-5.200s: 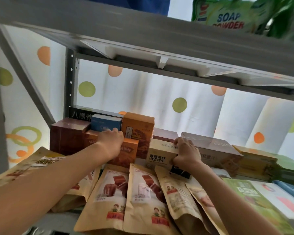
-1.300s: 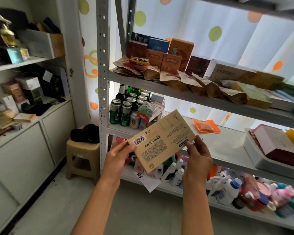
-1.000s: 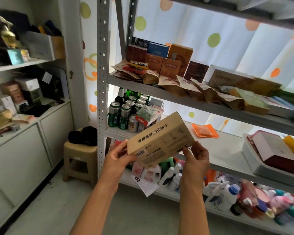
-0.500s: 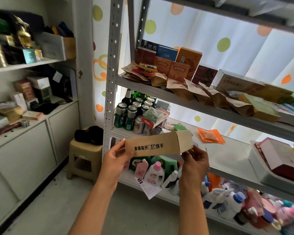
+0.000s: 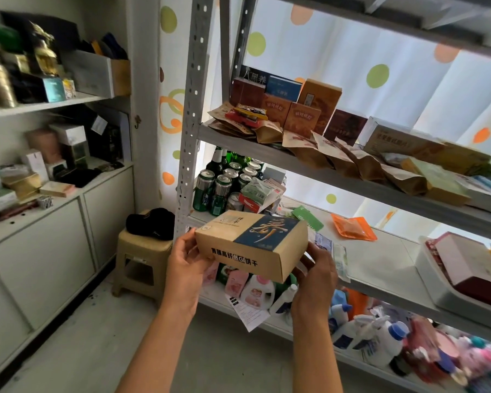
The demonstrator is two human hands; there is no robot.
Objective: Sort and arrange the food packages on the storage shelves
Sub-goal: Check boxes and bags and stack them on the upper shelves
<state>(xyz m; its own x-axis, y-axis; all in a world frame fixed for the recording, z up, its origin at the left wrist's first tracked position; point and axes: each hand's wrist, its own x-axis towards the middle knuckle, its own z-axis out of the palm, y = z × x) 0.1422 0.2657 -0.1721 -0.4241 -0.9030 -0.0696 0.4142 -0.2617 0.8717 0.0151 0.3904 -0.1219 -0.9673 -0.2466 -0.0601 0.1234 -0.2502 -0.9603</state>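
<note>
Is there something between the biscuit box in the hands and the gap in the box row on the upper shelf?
Yes. Brown paper pouches lie along the shelf's front edge before the box row, so the biscuit box, held by the left hand and right hand, must pass over them.

A tan box bears a navy panel; the white curtain shows green and orange dots.

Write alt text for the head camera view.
Two bare hands, left hand and right hand, hold a tan cardboard biscuit box with a blue panel before a grey metal shelving rack. Brown paper pouches and boxes crowd its upper shelf; green drink cans stand below.
</note>
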